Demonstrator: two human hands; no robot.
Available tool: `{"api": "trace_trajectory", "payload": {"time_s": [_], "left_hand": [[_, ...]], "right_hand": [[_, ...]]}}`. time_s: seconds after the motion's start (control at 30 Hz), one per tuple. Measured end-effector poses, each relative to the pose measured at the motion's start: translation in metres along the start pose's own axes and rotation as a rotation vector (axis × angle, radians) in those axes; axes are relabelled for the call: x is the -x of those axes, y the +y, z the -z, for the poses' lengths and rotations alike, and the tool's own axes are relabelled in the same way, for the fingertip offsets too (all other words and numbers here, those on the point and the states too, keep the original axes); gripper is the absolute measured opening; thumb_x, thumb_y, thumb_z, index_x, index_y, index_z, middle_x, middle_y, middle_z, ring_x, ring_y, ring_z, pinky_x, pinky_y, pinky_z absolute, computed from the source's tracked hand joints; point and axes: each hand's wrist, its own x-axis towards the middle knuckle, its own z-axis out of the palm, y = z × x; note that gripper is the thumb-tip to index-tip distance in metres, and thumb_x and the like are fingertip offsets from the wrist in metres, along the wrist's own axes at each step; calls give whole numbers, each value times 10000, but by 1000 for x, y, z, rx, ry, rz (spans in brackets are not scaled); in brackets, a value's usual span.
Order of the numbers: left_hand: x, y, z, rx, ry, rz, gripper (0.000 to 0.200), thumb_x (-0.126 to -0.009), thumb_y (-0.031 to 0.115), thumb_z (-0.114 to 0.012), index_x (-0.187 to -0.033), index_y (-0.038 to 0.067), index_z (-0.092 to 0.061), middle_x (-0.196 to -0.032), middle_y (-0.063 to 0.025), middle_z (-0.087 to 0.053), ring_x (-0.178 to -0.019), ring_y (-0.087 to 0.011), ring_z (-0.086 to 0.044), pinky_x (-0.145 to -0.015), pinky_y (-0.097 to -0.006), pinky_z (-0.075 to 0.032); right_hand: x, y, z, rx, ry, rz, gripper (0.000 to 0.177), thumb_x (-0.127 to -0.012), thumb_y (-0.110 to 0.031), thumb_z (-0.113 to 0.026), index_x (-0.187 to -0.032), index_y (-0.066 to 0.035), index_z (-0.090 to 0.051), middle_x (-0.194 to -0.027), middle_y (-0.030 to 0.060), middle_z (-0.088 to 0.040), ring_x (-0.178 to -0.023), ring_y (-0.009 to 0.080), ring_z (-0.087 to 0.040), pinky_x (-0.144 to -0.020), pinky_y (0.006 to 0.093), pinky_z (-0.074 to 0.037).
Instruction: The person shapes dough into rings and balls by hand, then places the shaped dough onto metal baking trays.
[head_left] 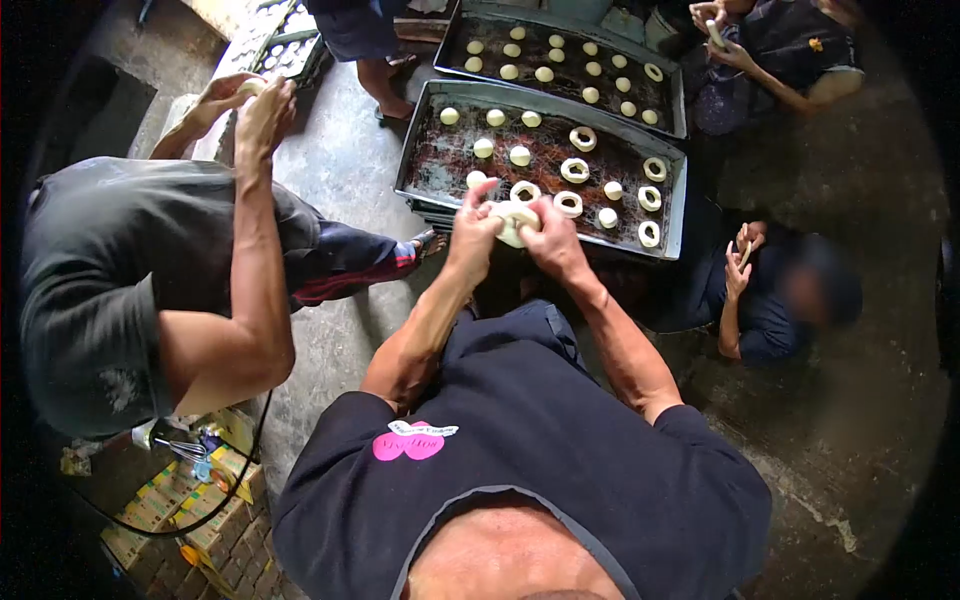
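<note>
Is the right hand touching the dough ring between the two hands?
Touching: in the head view, the right hand presses on the dough ring's right side, no gap showing.

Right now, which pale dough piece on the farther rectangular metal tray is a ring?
The pale dough ring near the right rim of that tray; the other pieces there are round balls.
</note>
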Motion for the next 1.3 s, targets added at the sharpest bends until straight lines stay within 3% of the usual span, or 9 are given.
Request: {"api": "trace_trajectory", "payload": {"time_s": [0.27, 0.33, 0.53, 0.8, 1.07, 1.13, 1.2, 1.23, 1.3], "left_hand": [[13, -14, 13, -214, -280, 237, 152, -862, 112, -558, -981, 20, -534, -813, -39, -587, -726, -101, -571, -628, -227, -460], [4, 14, -1, 323, -46, 155, 127, -840, 30, -539, -953, -19, -510, -745, -76, -573, -603, -132, -568, -610, -226, -500], [-1, -3, -12, -263, -379, 358, 181, -881, 188, -557, -917, 11, -574, -685, 14, -549, -527, -46, -475, -466, -192, -379], [-49, -97, 28, 262, -2, 345, 172, -869, 188, -582, -898, 21, -554, -648, -3, -517, -521, -64, -473, -604, -279, -490], [-266, -217, 79, -1257, 370, -176, 380, -856, 247, -525, -1138, -5, -490, -1065, -204, -525, -987, -304, -531, -774, -413, -469], [-289, -223, 82, -1479, 309, -33, 338, -863, 260, -472, -1080, 2, -493, -1019, -209, -509, -979, -369, -503, -799, -448, -451], [-299, -234, 94, -1526, 199, -246, 279, -855, 255, -483, -1003, 19, -502, -1012, -200, -499, -979, -371, -494, -789, -451, -451], [-298, -226, 92, -1466, 168, -169, 236, -832, 229, -506, -952, 26, -493, -966, -192, -524, -932, -365, -513, -751, -452, -452], [-281, -206, 89, -1107, 284, 28, 278, -790, 232, -568, -947, 20, -480, -850, -190, -545, -839, -307, -550, -735, -376, -453]], "right_hand": [[21, -6, 18, -1205, -55, -449, 150, -756, -115, -576, -832, 14, -578, -696, 49, -582, -587, 114, -547, -585, 230, -453], [33, -6, 3, -882, -303, -377, 218, -862, -238, -578, -933, -32, -575, -669, 1, -545, -559, 74, -508, -519, 218, -420], [3, 11, 40, -842, -132, -258, 236, -893, -276, -559, -862, -43, -573, -668, -5, -529, -545, 64, -461, -520, 210, -392], [-56, 79, 75, -666, -248, -411, 218, -867, -245, -597, -785, -50, -545, -636, -4, -532, -564, 72, -501, -553, 219, -411], [-146, 198, 85, 416, -3, -121, 343, -850, -325, -568, -865, 18, -561, -721, 145, -602, -644, 214, -576, -621, 349, -464], [-175, 221, 84, 214, -125, -424, 357, -892, -336, -494, -856, 11, -570, -732, 115, -600, -690, 181, -585, -648, 317, -460], [-199, 236, 69, 77, -156, -420, 221, -903, -223, -461, -939, -19, -538, -769, 157, -563, -709, 327, -586, -629, 391, -466], [-207, 241, 58, 205, -113, -56, 220, -914, -230, -446, -926, -36, -548, -719, 145, -582, -677, 298, -585, -602, 361, -459], [-237, 263, 27, -94, -162, -257, 300, -941, -288, -411, -909, -26, -555, -753, 107, -596, -657, 200, -564, -613, 322, -447]]}}
